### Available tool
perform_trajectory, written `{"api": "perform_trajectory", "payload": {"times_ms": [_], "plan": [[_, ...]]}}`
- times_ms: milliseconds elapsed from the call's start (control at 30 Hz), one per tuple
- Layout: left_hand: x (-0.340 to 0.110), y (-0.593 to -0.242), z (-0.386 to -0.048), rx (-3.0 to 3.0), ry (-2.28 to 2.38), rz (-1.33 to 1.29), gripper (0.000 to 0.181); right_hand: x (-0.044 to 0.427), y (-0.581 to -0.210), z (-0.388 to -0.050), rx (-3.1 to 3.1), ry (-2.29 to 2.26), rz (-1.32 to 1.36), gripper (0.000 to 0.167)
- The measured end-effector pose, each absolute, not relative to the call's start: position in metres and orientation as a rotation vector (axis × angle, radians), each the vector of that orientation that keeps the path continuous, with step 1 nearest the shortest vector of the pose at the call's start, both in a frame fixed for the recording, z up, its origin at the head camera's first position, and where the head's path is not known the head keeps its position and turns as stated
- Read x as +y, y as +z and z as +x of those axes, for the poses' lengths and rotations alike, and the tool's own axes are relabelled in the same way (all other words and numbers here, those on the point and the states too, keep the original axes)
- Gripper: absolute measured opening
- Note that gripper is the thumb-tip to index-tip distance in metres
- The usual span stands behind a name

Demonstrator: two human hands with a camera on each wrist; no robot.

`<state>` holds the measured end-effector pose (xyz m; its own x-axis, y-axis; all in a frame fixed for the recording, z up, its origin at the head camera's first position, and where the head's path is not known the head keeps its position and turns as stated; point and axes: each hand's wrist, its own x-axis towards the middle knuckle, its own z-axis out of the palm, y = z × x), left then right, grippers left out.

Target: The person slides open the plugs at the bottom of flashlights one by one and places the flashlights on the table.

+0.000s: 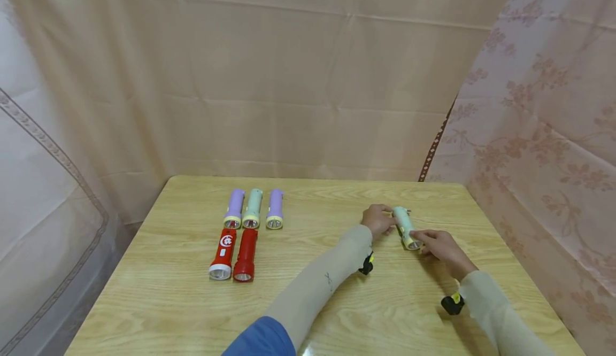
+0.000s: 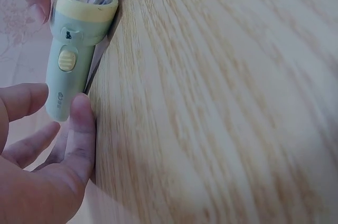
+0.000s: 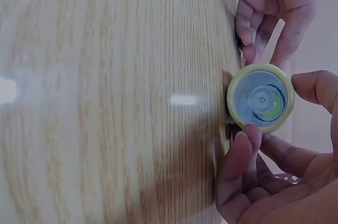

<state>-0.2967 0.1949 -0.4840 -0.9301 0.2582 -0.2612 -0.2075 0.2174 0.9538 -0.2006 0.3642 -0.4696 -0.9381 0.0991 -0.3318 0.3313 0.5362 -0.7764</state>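
A pale green flashlight with a cream head lies on the right part of the table, its lens towards the front. My left hand is at its tail; in the left wrist view, thumb and index finger of the left hand flank the tail end. At the lens end, my right hand holds the head. The right wrist view shows the flashlight's round lens between thumb and fingers of the right hand. A cream slide switch shows on the body.
On the left of the wooden table lie two purple flashlights with another green flashlight between them. In front of these are a red flashlight with a white rim and an all-red flashlight. Curtains surround the table.
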Motion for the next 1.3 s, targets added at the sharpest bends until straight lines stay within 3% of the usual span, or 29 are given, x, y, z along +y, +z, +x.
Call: {"api": "perform_trajectory", "payload": {"times_ms": [333,533,733,1100,1300], "plan": [[0.176,-0.486,-0.301,2.189,1.716,0.041,0.037,0.357,-0.469,-0.202,2.525,-1.393,0.341,0.077],[0.160,-0.484,-0.300,2.255,1.679,0.070,0.028,0.356,-0.468,-0.197,2.550,-1.415,0.333,0.078],[0.138,-0.476,-0.298,2.315,1.621,0.219,0.011,0.355,-0.458,-0.195,2.616,-1.410,0.357,0.084],[0.094,-0.457,-0.292,2.268,1.492,0.537,0.014,0.343,-0.451,-0.199,2.752,-1.504,0.507,0.071],[0.074,-0.451,-0.287,2.281,1.334,0.698,0.012,0.329,-0.449,-0.198,2.835,-1.519,0.453,0.065]]}}
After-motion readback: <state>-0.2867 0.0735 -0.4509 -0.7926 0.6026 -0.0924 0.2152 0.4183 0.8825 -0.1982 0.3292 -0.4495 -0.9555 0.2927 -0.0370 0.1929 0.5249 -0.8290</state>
